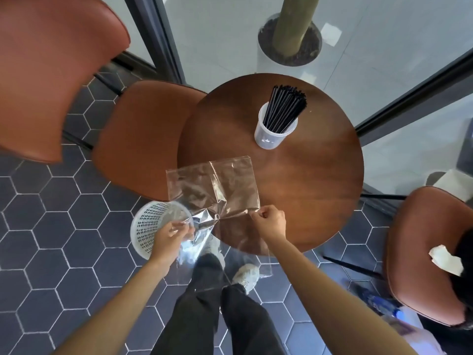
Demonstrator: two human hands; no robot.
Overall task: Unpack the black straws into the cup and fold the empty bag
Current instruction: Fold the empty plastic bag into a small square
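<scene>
Two chairs (143,139) and a basket (151,226) crowd the table (320,188).

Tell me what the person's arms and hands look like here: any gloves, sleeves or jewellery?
Both arms are bare as far up as the view shows, with no sleeves in sight. The left hand and right hand wear no gloves, and no rings, watch or bracelets are visible.

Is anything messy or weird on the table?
Nothing spilled. The black straws stand together in the cup. The clear bag is crinkled and hangs partly off the table edge, held by the left hand and right hand.
</scene>
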